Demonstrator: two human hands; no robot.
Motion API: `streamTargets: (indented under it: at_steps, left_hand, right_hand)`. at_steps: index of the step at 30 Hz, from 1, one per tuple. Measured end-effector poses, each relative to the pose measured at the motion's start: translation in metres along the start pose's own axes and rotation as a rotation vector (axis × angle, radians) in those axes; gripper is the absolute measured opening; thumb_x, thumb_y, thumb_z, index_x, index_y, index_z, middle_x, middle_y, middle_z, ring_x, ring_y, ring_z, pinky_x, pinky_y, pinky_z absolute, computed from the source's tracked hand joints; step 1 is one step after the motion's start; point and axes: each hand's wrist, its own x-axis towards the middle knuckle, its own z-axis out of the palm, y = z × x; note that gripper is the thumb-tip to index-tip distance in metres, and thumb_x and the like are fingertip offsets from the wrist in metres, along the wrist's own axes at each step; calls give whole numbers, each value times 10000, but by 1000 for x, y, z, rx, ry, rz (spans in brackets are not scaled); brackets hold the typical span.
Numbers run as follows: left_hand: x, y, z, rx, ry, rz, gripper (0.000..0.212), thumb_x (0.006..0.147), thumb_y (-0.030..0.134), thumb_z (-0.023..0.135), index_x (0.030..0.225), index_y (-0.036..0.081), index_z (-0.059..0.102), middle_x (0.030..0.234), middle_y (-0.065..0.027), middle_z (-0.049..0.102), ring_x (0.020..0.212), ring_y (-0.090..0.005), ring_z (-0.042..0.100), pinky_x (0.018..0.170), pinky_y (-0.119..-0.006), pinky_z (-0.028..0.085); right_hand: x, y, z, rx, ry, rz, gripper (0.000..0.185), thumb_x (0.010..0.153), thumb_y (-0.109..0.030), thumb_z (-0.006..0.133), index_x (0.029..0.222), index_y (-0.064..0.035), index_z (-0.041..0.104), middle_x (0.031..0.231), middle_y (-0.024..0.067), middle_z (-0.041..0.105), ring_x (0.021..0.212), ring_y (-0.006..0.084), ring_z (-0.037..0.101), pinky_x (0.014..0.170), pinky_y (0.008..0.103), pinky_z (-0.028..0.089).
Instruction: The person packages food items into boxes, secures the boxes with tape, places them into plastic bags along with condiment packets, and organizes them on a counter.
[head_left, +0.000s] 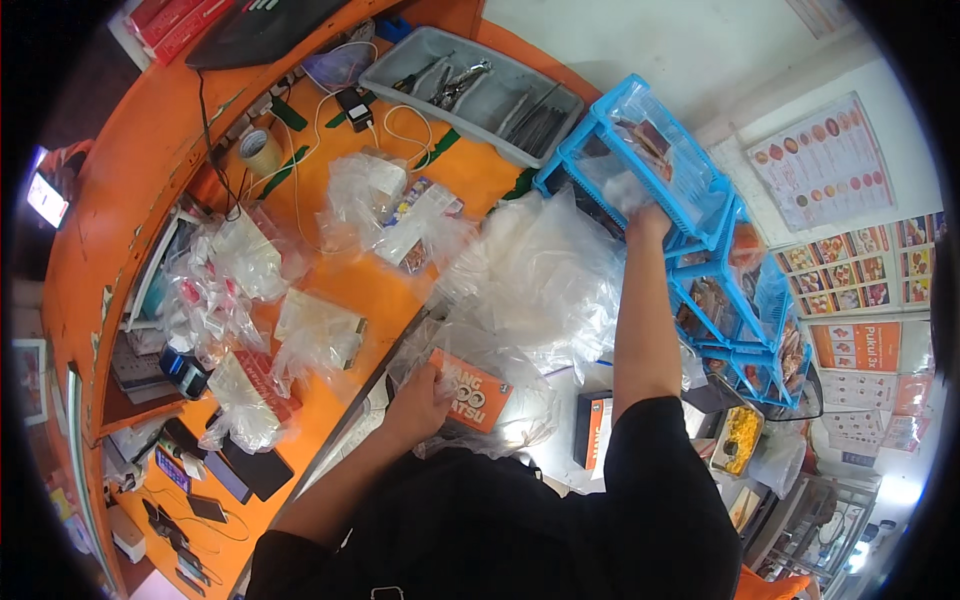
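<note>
In front of my body an orange printed box sits inside a transparent plastic bag. My left hand pinches the bag at the left end of this box. My right hand reaches into the upper tier of a blue plastic stacking basket rack. Its fingers are partly hidden by the rack's rim and by a crumpled transparent bag. Whether they grip that bag I cannot tell. Between both arms lies a large heap of transparent plastic bags. A second orange and black box rests near my right elbow.
Several knotted bags with boxes cover the orange counter. A grey cutlery tray stands at the back, near a tape roll and cables. At right is a metal pan of yellow food. Someone's hand shows far left near a lit phone.
</note>
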Motion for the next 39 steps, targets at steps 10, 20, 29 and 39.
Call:
streamTargets:
  at_steps: [10,20,29,39]
  left_hand:
    - [9,0,-7,-35,-84,-7,430,936,230,684,1237,-22,510,1186,-275,618,1140,-459,603,970,-500,488]
    - [20,18,-36,-80,-53,-41,411,982,296,651,1230,-13,542,1186,-278,667,1139,-420,657,964,-460,505]
    - [44,9,-40,-714,-192,-207,373,1019,309,628,1209,2,533,986,-129,685,876,-237,667,773,-382,536]
    - [38,-3,-8,539,-216,285,609,881,435,745,1279,61,476,1152,-232,644,995,-426,691,814,-534,550]
  right_hand:
    - [-28,-24,-64,-640,-329,-451,363,908,-168,657,1219,13,704,1288,309,645,1251,494,562,1039,494,493]
    - [-137,-157,-151,684,-223,259,172,1050,-119,520,1043,5,640,958,131,686,888,239,657,801,374,541]
    - [-406,-111,-163,-452,-1022,218,749,879,-186,729,1506,32,382,1370,287,564,1170,467,626,954,505,535]
    - [-282,-242,-235,-41,-1371,484,299,976,-205,677,1219,-35,718,1036,181,765,875,261,755,811,380,588]
